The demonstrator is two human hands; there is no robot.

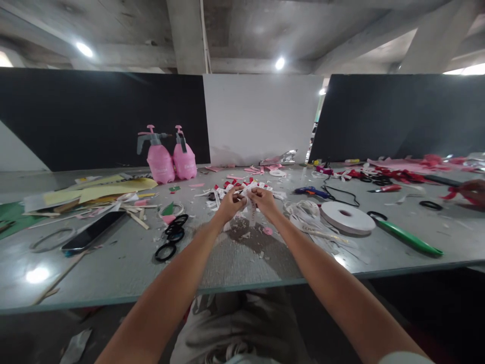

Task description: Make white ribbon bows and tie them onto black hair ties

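Note:
Close together above the middle of the grey table, my left hand [232,205] and my right hand [263,200] pinch a white ribbon [252,211] between their fingertips. One printed end of it hangs down between the hands. The fingers partly hide the upper part of the ribbon. Right behind my hands lies a pile of red and white ribbon pieces [224,190]. Small white scraps and a pink paper dot [268,231] lie on the table just below the hands.
To the right are loose ribbon [303,210], a white ribbon roll [347,218], a blue glue gun [311,191] and a green-handled tool [411,236]. On the left are black rings [175,233], a phone [94,231] and pink spray bottles [160,163]. Another person's hand [472,192] shows far right.

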